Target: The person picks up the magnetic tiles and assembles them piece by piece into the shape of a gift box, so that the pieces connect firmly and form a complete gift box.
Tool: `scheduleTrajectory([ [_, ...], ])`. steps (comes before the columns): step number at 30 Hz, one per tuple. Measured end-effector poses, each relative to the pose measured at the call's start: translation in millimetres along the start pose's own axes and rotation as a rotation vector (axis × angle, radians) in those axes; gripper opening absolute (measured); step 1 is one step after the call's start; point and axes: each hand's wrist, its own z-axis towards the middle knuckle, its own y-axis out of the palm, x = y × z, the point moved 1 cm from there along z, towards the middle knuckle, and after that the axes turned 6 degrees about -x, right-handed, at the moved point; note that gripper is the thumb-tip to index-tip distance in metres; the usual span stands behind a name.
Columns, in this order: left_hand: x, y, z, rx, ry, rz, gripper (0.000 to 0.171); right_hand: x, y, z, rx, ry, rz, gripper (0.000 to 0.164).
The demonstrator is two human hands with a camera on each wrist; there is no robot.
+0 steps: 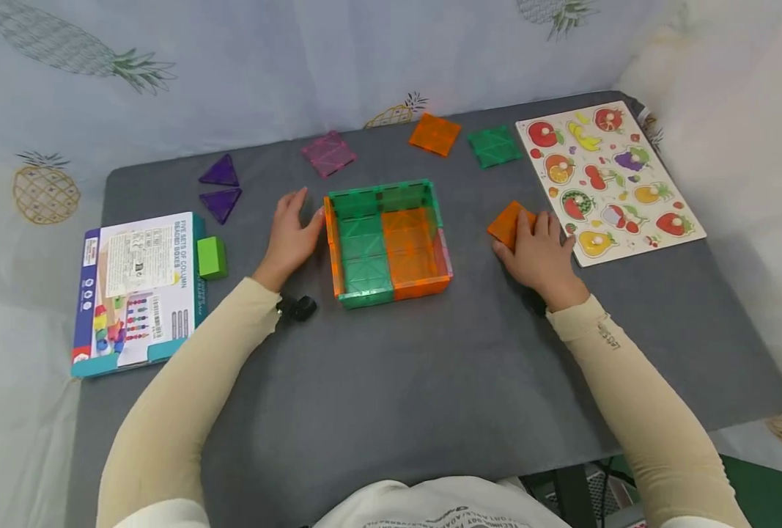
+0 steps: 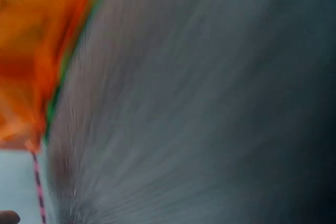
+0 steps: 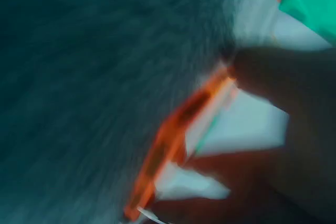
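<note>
A low open-topped box (image 1: 363, 295) of see-through green, orange and pink magnetic tiles stands mid-table. Beside its orange left wall is my left hand (image 1: 290, 240), fingers spread loosely and thumb tip right at the wall. In the left wrist view the orange wall (image 2: 21, 40) is blurred, with one fingertip at the lower left corner. To the right of the box, my right hand (image 1: 541, 253) grips an orange square tile (image 1: 508, 222) between thumb and fingers, low over the table. The right wrist view shows this tile (image 3: 167, 132) edge-on and blurred.
Along the back lie a pink tile (image 1: 328, 154), an orange tile (image 1: 434, 135), a green tile (image 1: 494, 147) and two purple triangles (image 1: 220, 171). A fruit puzzle board (image 1: 618, 194) lies at right. At left are a beaded-toy package (image 1: 140, 257) and a green block (image 1: 212, 258).
</note>
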Motion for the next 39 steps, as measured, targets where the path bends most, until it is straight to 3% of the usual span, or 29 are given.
scheduleTrajectory([
  [3, -3.5, -16.2, 24.0, 0.009, -0.021, 0.110, 0.065, -7.9, 11.3, -23.6, -0.079, -0.035, -0.122, 0.073],
  [6, -7.8, -37.9, 38.6, 0.010, -0.061, 0.205, 0.070, -31.9, 31.7, -55.0, 0.004, -0.186, -0.204, 0.066],
  [9, -11.0, -54.7, 45.7, -0.041, -0.092, 0.354, 0.076, -59.0, 55.6, -95.5, 0.082, -0.324, -0.262, 0.064],
  [11, -12.3, -62.0, 48.2, -0.078, -0.090, 0.443, 0.078, -74.9, 71.0, -122.6, 0.087, -0.382, -0.272, 0.065],
  [15, -17.6, -71.4, 50.7, -0.125, -0.094, 0.543, 0.075, -99.6, 95.8, -167.7, -0.013, -0.489, -0.238, 0.067],
  [18, -22.6, -78.1, 51.0, -0.148, -0.106, 0.582, 0.070, -110.3, 105.8, -185.6, -0.098, -0.579, -0.215, 0.070],
  [22, -22.9, -84.0, 51.8, -0.133, -0.068, 0.627, 0.065, -115.1, 108.0, -188.4, -0.129, -0.633, -0.258, 0.074],
  [26, -14.6, -79.2, 50.2, -0.129, 0.003, 0.649, 0.061, -114.2, 105.5, -184.7, -0.136, -0.640, -0.314, 0.075],
  [32, 14.9, -70.4, 33.8, -0.157, 0.055, 0.478, 0.060, -111.5, 100.4, -173.9, -0.141, -0.640, -0.387, 0.080],
  [34, 28.1, -69.9, 26.4, -0.158, 0.112, 0.437, 0.059, -110.7, 98.3, -168.2, -0.138, -0.637, -0.394, 0.081],
  [39, 56.9, -63.5, 6.4, -0.181, 0.342, 0.394, 0.053, -107.7, 92.6, -155.2, -0.116, -0.629, -0.394, 0.080],
])
